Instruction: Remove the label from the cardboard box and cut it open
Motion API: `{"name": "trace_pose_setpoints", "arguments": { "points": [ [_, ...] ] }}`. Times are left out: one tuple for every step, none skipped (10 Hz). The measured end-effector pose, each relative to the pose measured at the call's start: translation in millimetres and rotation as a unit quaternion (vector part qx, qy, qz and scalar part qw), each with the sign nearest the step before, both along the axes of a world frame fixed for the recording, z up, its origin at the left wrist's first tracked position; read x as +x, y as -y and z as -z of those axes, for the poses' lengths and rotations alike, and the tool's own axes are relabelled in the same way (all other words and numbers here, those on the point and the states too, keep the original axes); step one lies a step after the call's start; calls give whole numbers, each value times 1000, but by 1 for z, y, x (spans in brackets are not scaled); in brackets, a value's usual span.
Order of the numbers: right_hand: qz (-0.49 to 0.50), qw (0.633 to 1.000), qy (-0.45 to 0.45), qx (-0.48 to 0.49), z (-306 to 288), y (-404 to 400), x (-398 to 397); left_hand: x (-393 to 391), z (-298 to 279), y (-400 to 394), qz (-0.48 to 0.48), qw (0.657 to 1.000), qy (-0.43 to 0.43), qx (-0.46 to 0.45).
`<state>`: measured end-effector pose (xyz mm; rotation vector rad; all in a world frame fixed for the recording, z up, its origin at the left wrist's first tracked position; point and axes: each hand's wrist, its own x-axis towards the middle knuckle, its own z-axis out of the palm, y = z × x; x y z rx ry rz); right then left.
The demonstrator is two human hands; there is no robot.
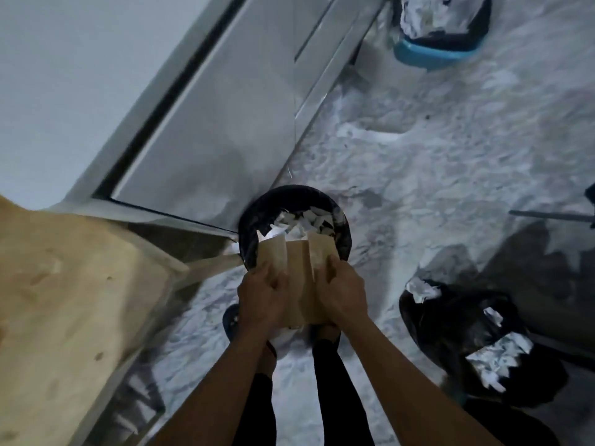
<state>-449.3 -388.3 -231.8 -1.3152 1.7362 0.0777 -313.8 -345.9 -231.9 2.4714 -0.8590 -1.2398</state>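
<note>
Cardboard box [297, 268], flattened and brown, sits at frame centre in my grip, tipped over the black bin [248, 226] of paper scraps. Going left to right: wooden worktop [64, 284], my left hand [262, 299] curled round its left edge, my right hand [338, 292] clutching its right. I'd judge I'm shaking label scraps out; cutting comes next and calls for a blade, none visible.

Dim, cool cast, motion blur, fisheye edges.

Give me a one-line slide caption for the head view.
Both hands, left and right, hold a brown cardboard box over a round black bin of white paper scraps.
</note>
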Motion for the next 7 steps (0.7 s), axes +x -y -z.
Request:
{"name": "trace_pose_setpoints", "arguments": {
  "points": [
    [-8, 1000, 10, 5, 37, 15, 3, 3, 29, 15, -5, 1000, 0, 11],
    [-10, 1000, 16, 4, 62, 28, 7, 8, 52, 29, -21, 1000, 5, 3],
    [2, 1000, 19, -4, 90, 34, 11, 10, 71, 40, -17, 1000, 16, -10],
    [8, 1000, 13, -8, 114, 37, 12, 11, 91, 44, -3, 1000, 19, -20],
    [10, 1000, 15, -16, 125, 41, 9, 15, 112, 47, 3, 1000, 1, 1],
    [52, 999, 5, -11, 114, 46, 6, 17, 117, 45, 6, 1000, 3, 12],
    [61, 998, 8, -10, 93, 49, 1, 17, 103, 45, 16, 1000, 22, -13]
  ]
}}
